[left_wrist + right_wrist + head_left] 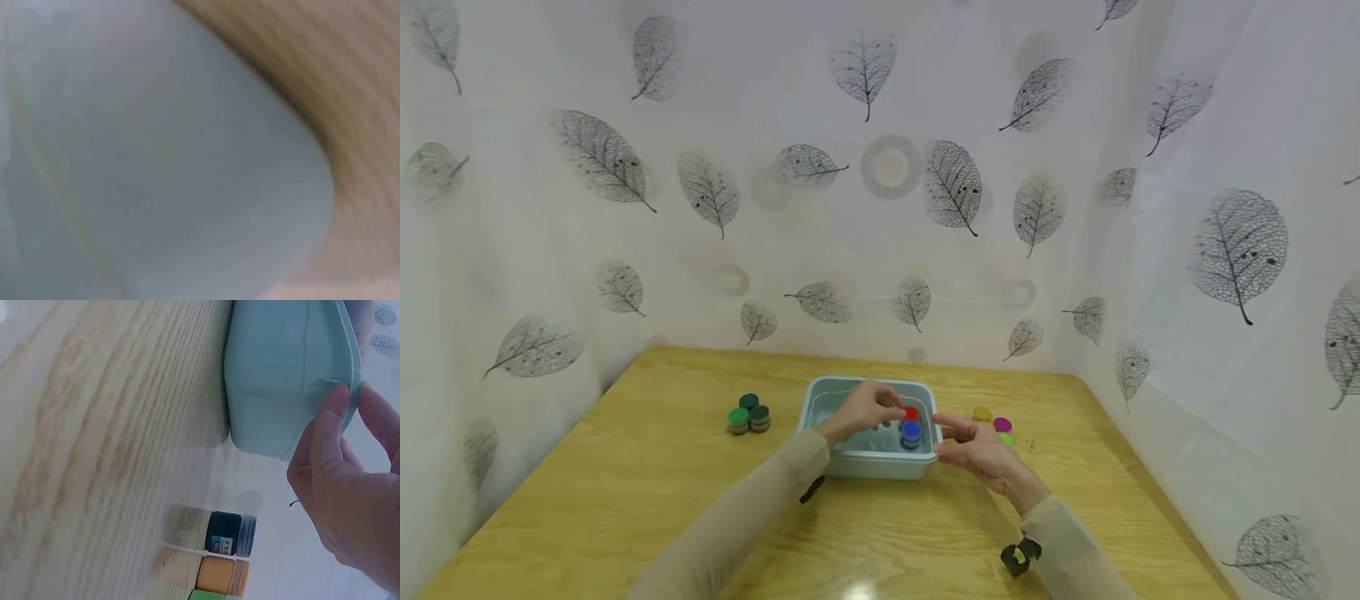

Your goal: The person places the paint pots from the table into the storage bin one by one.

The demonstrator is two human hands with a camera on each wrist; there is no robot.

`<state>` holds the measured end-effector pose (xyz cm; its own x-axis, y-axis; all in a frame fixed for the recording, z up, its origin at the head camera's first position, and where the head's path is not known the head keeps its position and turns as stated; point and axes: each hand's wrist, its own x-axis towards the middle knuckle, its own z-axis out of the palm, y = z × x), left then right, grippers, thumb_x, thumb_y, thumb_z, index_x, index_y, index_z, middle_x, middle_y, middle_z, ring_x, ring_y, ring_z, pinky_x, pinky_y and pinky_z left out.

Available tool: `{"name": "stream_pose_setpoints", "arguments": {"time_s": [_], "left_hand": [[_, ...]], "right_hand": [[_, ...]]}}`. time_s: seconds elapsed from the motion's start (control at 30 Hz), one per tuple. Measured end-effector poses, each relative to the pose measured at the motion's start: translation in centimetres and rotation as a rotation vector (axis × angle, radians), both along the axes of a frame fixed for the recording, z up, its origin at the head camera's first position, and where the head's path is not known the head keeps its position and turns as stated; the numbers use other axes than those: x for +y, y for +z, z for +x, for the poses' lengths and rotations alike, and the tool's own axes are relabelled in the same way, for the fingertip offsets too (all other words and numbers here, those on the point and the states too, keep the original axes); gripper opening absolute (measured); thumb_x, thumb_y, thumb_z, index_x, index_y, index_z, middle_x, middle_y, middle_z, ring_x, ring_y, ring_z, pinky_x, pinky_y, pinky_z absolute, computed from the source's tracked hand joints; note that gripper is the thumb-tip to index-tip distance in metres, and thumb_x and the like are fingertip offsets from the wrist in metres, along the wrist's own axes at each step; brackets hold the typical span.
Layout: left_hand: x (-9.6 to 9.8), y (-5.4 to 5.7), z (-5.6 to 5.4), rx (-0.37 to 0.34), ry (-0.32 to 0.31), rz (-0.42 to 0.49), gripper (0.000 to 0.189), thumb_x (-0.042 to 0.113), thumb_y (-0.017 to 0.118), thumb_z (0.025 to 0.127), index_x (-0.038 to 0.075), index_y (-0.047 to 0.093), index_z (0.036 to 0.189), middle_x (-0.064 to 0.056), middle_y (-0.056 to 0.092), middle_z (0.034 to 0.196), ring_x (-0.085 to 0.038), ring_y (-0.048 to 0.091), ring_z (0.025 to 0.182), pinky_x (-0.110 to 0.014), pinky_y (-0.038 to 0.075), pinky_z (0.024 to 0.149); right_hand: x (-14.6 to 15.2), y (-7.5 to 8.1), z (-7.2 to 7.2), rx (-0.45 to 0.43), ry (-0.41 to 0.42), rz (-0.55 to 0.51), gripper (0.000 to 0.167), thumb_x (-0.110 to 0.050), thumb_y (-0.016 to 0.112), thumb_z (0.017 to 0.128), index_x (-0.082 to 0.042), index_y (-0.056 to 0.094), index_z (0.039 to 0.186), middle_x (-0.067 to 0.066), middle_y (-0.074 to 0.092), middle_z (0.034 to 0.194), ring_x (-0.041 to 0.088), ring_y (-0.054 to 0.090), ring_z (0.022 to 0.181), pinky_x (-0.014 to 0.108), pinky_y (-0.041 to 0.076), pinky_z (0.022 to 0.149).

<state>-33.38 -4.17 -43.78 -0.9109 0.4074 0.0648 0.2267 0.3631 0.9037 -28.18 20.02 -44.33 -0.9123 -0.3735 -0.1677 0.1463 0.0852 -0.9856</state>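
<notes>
A pale blue plastic basin point(871, 467) stands on the table with two small paint jars inside, near its right end. One is a red-lidded jar point(912, 413); in front of it is a blue jar point(911, 435). My left hand point(863, 410) reaches over the basin, bent fingertips right at the red lid's left edge; I cannot tell whether they grip it. The basin's side point(175, 150) fills most of the left wrist view, hiding that hand's fingers. With thumb and finger on either side of the basin's right rim, my right hand point(353, 481) pinches it.
Left of the basin sit a green jar point(739, 420) and two dark green jars point(760, 417). To its right, partly behind my right hand, are yellow point(982, 413), magenta point(1002, 425) and light green point(1006, 438) lids. A leaf-print curtain point(880, 250) surrounds the wooden table point(625, 467).
</notes>
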Motion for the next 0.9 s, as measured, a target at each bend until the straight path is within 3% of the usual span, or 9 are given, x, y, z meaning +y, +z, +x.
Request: {"name": "stream_pose_setpoints", "arguments": {"time_s": [0.17, 0.3, 0.4, 0.5, 0.6, 0.73, 0.9], "left_hand": [[-1.3, 0.7, -0.2, 0.057, 0.037, -0.059, 0.016, 0.017, 0.067, 0.093, 0.005, 0.070, 0.102, -0.019, 0.071, 0.098, -0.042, 0.065, 0.082, -0.037, 0.055, 0.062], [-2.2, 1.4, -0.1, 0.033, 0.092, -0.065, 0.014, 0.023, 0.067, 0.093, 0.011, 0.071, 0.100, -0.017, 0.071, 0.095, -0.039, 0.064, 0.084, -0.034, 0.053, 0.063], [-2.9, 2.1, 0.0, 0.002, 0.119, -0.030, 0.016, 0.026, 0.068, 0.093, 0.012, 0.071, 0.101, -0.019, 0.070, 0.096, -0.029, 0.063, 0.079, -0.032, 0.050, 0.062], [-3.5, 2.8, 0.1, -0.019, 0.144, 0.008, 0.019, 0.029, 0.067, 0.094, 0.012, 0.070, 0.103, -0.016, 0.069, 0.091, -0.018, 0.057, 0.071, -0.028, 0.045, 0.058], [-4.5, 3.3, 0.3, -0.048, 0.169, 0.045, 0.024, 0.030, 0.066, 0.095, 0.010, 0.070, 0.108, -0.009, 0.065, 0.083, -0.016, 0.047, 0.064, -0.026, 0.039, 0.053], [-6.2, 3.8, 0.7, -0.090, 0.156, 0.101, 0.033, 0.029, 0.064, 0.096, 0.004, 0.066, 0.118, -0.004, 0.061, 0.080, -0.014, 0.042, 0.060, -0.023, 0.035, 0.051], [-8.7, 4.1, 0.9, -0.114, 0.094, 0.123, 0.038, 0.030, 0.061, 0.098, 0.001, 0.062, 0.122, -0.005, 0.065, 0.088, -0.013, 0.048, 0.067, -0.023, 0.040, 0.055]], "right_hand": [[-0.1, 0.1, 0.1, -0.003, -0.004, -0.003, 0.064, -0.004, 0.070, 0.089, 0.001, 0.041, 0.147, 0.029, 0.044, 0.133, 0.015, 0.062, 0.096, 0.033, 0.057, 0.091], [-0.1, 0.2, 0.2, -0.007, -0.004, -0.005, 0.065, -0.003, 0.070, 0.089, 0.001, 0.040, 0.147, 0.029, 0.043, 0.135, 0.016, 0.063, 0.096, 0.032, 0.058, 0.090], [-0.1, 0.2, 0.1, -0.013, -0.014, -0.007, 0.064, -0.002, 0.069, 0.089, 0.001, 0.041, 0.147, 0.029, 0.043, 0.135, 0.016, 0.062, 0.096, 0.032, 0.058, 0.090], [0.1, 0.2, -0.1, -0.011, -0.019, -0.008, 0.064, -0.002, 0.069, 0.089, 0.001, 0.041, 0.147, 0.028, 0.044, 0.134, 0.016, 0.062, 0.097, 0.031, 0.058, 0.089], [0.1, 0.3, -0.2, -0.016, -0.023, -0.010, 0.065, -0.002, 0.070, 0.088, 0.000, 0.041, 0.147, 0.026, 0.044, 0.132, 0.016, 0.061, 0.096, 0.030, 0.058, 0.089], [0.1, 0.3, 0.0, -0.024, -0.025, -0.019, 0.065, -0.001, 0.070, 0.088, 0.001, 0.041, 0.147, 0.026, 0.045, 0.131, 0.015, 0.062, 0.094, 0.030, 0.058, 0.088], [0.0, 0.3, 0.2, -0.025, -0.026, -0.017, 0.065, -0.001, 0.070, 0.088, 0.002, 0.041, 0.146, 0.026, 0.044, 0.131, 0.016, 0.061, 0.095, 0.030, 0.058, 0.088]]}}
